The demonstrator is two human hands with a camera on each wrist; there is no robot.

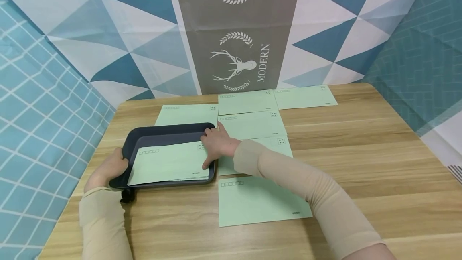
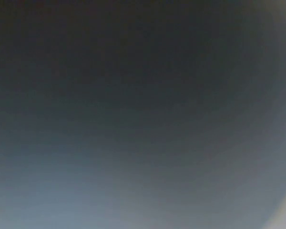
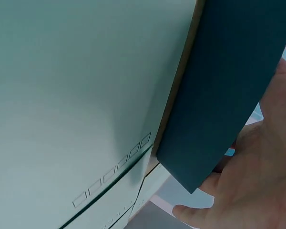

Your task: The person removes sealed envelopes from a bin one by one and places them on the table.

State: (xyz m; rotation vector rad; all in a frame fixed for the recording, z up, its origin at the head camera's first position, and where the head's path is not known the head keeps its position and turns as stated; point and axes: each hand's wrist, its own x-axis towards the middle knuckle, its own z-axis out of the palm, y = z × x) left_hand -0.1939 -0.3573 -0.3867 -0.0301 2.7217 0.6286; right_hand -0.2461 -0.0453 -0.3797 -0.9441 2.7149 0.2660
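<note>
A dark grey tray (image 1: 164, 135) sits at the left of the wooden table and holds a stack of pale green envelopes (image 1: 166, 163). At the tray's left end, my left hand (image 1: 112, 167) grips the rim. My right hand (image 1: 218, 144) reaches over the opposite rim, its thumb and fingers spread at the right end of the stacked envelopes. In the right wrist view that hand (image 3: 252, 176) is beside a dark, shadowed wall, apparently the tray's side (image 3: 224, 86). The left wrist view is dark and blurred.
Several envelopes lie flat right of the tray, including the nearest one (image 1: 260, 206) and a far-right one (image 1: 304, 97). Another envelope (image 1: 187, 113) lies partly behind the tray. Patterned cloth (image 1: 238, 31) hangs behind the wooden table (image 1: 361, 151).
</note>
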